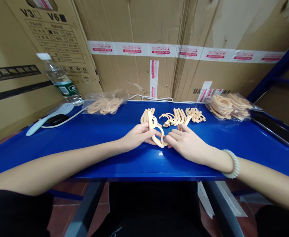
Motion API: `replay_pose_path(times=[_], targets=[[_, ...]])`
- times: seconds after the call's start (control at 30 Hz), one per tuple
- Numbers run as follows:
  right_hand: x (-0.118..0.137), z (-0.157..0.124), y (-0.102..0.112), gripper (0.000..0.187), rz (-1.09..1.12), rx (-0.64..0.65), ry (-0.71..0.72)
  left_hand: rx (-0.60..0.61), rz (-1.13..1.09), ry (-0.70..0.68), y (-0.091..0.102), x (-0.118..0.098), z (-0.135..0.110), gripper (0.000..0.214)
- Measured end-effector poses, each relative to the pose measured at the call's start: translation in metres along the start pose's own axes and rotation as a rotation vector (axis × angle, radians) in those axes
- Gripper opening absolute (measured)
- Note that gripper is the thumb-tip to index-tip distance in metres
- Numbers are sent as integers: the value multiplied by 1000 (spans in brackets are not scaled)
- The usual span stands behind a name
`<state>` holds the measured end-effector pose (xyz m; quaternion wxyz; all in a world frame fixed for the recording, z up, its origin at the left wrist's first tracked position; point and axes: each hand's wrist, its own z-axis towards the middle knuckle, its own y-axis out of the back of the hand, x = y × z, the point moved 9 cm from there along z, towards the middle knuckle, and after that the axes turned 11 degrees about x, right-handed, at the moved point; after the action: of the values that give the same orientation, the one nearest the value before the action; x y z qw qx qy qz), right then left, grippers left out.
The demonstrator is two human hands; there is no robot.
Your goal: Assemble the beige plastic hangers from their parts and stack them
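My left hand [140, 134] is closed around a pale, curved wooden piece [156, 141] with a looped, ring-like outline, raised over the blue table. At the piece's right end my right hand [184, 140] has its fingers curled. A short pale strip [188, 119] sticks up past the right hand's fingers; its lower part is hidden. Behind the hands lie more pale pieces: bent strips [144, 116] partly covered by the held piece, a row of curved strips [179, 117], thin hooked pieces [167, 118] and a heap of small curly pieces [195, 114].
Clear bags of pale pieces lie at back left [106, 104] and back right [229, 105]. A water bottle [63, 82], a light-blue hairbrush [49, 118] and a black mouse-like object [57, 119] are at left. A dark phone or tablet [277, 128] rests at right. Cardboard [134, 75] walls the back.
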<state>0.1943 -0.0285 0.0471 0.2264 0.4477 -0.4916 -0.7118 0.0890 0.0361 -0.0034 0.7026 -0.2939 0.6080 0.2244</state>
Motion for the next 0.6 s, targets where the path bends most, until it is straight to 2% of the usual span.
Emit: replay_pose_path(times=[0.17, 0.3, 0.37, 0.47, 0.53, 0.6], targets=[[4, -1, 9, 31, -76, -100, 83, -37, -17, 11, 2, -1, -1, 43], [0, -4, 19, 34, -123, -149, 113, -96, -104, 23, 6, -2, 0, 27], [-19, -10, 28, 31, -51, -166, 57, -128, -147, -4, 9, -4, 0, 20], [-67, -25, 44, 17, 146, -243, -101, -106, -149, -22, 6, -6, 0, 19], [-100, -35, 45, 24, 238, -237, -204, -68, -149, -7, 2, -6, 0, 20], [-122, -39, 37, 24, 265, -167, -259, -57, -159, -1, 0, -6, -1, 21]])
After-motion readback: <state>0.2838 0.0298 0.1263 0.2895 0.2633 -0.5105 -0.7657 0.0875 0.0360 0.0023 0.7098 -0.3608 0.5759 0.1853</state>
